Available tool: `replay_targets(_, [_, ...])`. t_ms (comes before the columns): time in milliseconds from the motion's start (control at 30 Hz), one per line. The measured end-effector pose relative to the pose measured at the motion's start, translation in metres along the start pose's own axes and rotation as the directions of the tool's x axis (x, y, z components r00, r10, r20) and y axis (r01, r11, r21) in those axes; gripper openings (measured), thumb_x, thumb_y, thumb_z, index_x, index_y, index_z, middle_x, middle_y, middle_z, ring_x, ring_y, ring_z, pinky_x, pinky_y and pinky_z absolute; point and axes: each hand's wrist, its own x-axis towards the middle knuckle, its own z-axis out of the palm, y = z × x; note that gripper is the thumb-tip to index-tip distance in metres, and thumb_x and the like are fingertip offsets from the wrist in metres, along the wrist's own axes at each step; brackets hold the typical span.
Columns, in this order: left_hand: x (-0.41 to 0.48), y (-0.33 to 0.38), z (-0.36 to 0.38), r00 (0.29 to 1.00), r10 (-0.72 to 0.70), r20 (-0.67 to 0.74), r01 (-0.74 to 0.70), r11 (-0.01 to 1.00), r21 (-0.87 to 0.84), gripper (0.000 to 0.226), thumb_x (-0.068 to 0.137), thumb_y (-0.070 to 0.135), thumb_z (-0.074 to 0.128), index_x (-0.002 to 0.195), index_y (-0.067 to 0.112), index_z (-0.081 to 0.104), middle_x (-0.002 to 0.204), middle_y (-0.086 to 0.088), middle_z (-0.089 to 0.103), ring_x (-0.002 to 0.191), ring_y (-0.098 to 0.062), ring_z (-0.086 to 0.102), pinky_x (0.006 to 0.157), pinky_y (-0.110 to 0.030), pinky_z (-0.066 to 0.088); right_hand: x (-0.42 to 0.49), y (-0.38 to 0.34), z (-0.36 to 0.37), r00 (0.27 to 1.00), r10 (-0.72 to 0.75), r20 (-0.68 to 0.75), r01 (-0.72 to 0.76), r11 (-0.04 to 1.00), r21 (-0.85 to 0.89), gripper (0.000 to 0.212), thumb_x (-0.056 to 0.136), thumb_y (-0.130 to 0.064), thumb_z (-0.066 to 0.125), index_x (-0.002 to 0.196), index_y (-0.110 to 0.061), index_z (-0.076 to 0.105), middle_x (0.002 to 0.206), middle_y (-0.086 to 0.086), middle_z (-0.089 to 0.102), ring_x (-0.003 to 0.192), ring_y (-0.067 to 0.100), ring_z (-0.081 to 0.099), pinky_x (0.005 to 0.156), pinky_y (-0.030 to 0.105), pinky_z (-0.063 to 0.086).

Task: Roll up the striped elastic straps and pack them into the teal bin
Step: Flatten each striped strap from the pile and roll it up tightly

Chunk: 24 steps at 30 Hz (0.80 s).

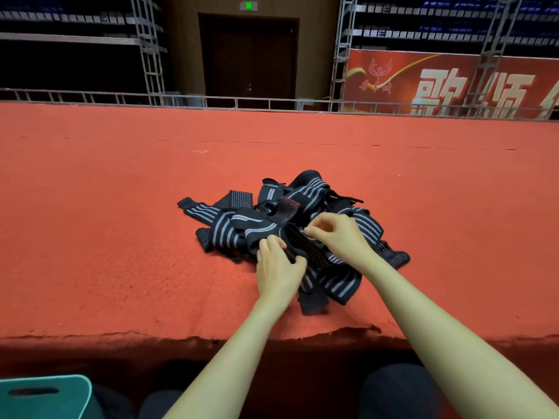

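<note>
A red-carpeted platform point(121, 237) was shown, on which a tangled pile of striped elastic straps point(239, 226) lay near the front edge, none seen rolled. The teal bin point(45, 394) was placed at the lower left, below the platform edge and well apart from the pile; its inside was not visible. One dark strap point(298, 244) at the near side of the pile was gripped between thumb and fingers of the left hand point(279, 267) and pinched at its upper edge by the right hand point(335, 234). The step in hand was judged to be the starting of a roll; the next move would call for that strap to be drawn free of the tangle and wound tightly. On the red banner point(453, 86) large pale characters, seemingly 歌颂, could be read, the rest being cut off; the green sign point(248, 6) above the door was too small to be read
</note>
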Motion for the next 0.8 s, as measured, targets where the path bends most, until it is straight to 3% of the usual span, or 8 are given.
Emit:
replay_targets(133, [0.01,-0.029,-0.01,0.989,-0.002,0.146,0.009,0.999,-0.047,0.022,0.081,0.018,0.064,0.098,0.012,0.05,0.105,-0.005,0.049,0.098,-0.022,0.052,0.079,-0.027,0.037,-0.023,0.053,-0.003,0.972,-0.054,0.229,0.123,0.946,-0.299,0.053,0.079,-0.029,0.075,0.127,-0.018,0.056,0.128,-0.002,0.056,0.121,0.012,0.048,0.102,0.022,0.034])
replay_targets(200, [0.003,-0.03,-0.009,0.978,0.034,0.206,-0.022,0.998,-0.062,0.027,0.083,0.025,0.066,0.101,0.012,0.051,0.106,-0.004,0.049,0.094,-0.017,0.05,0.078,-0.023,0.035,-0.032,0.078,-0.004,0.992,-0.067,0.11,0.103,0.923,-0.37,0.067,0.078,-0.021,0.076,0.138,-0.017,0.045,0.138,0.004,0.042,0.13,0.02,0.035,0.109,0.027,0.025])
replay_targets(300, [-0.014,-0.024,0.001,0.956,0.099,0.275,-0.084,0.994,-0.065,0.041,0.075,0.039,0.073,0.1,0.015,0.051,0.104,0.0,0.047,0.093,-0.014,0.049,0.082,-0.026,0.04,-0.04,0.095,-0.005,0.991,0.06,-0.122,-0.092,0.958,-0.271,0.056,0.079,-0.017,0.074,0.13,-0.011,0.05,0.129,0.009,0.049,0.123,0.025,0.042,0.105,0.032,0.032])
replay_targets(400, [-0.028,-0.017,0.014,0.912,0.132,0.388,-0.164,0.985,0.049,0.051,0.069,0.057,0.072,0.097,0.019,0.054,0.101,0.004,0.046,0.099,-0.016,0.05,0.088,-0.031,0.043,-0.044,0.106,-0.004,0.975,0.196,-0.104,-0.219,0.925,-0.311,0.036,0.082,-0.023,0.072,0.114,-0.011,0.06,0.118,0.008,0.058,0.112,0.025,0.051,0.094,0.034,0.04])
replay_targets(533, [-0.036,-0.004,0.025,0.942,0.042,0.333,-0.116,0.972,0.206,0.065,0.068,0.06,0.07,0.104,0.013,0.043,0.113,-0.004,0.039,0.108,-0.025,0.044,0.089,-0.038,0.042,-0.052,0.105,-0.001,0.955,0.255,-0.154,-0.277,0.95,-0.145,0.02,0.085,-0.011,0.067,0.104,-0.008,0.065,0.106,0.006,0.069,0.086,0.017,0.06,0.078,0.024,0.041])
replay_targets(667, [-0.029,0.007,0.027,0.937,0.052,0.346,-0.176,0.924,0.338,0.043,0.079,0.024,0.061,0.111,0.004,0.041,0.121,-0.015,0.039,0.112,-0.039,0.046,0.087,-0.042,0.04,-0.057,0.1,0.004,0.932,0.34,-0.124,-0.353,0.931,-0.096,0.029,0.082,-0.013,0.069,0.11,-0.009,0.059,0.098,0.0,0.063,0.093,0.019,0.06,0.083,0.029,0.044])
replay_targets(733, [-0.019,0.008,0.019,0.917,0.014,0.398,-0.169,0.918,0.358,0.027,0.079,0.02,0.057,0.101,0.005,0.053,0.112,-0.016,0.054,0.105,-0.039,0.053,0.082,-0.036,0.042,-0.058,0.1,0.006,0.922,0.365,-0.129,-0.378,0.92,-0.102,0.024,0.084,-0.013,0.067,0.106,-0.01,0.058,0.091,0.0,0.06,0.091,0.019,0.058,0.076,0.028,0.041])
replay_targets(800, [-0.009,0.005,0.003,0.937,-0.021,0.348,-0.064,0.97,0.233,0.011,0.08,0.019,0.057,0.086,0.011,0.056,0.095,-0.012,0.063,0.095,-0.035,0.058,0.075,-0.033,0.04,-0.056,0.099,0.006,0.916,0.367,-0.162,-0.38,0.924,-0.052,0.015,0.085,-0.009,0.064,0.099,-0.011,0.06,0.086,0.001,0.059,0.085,0.017,0.055,0.071,0.025,0.035])
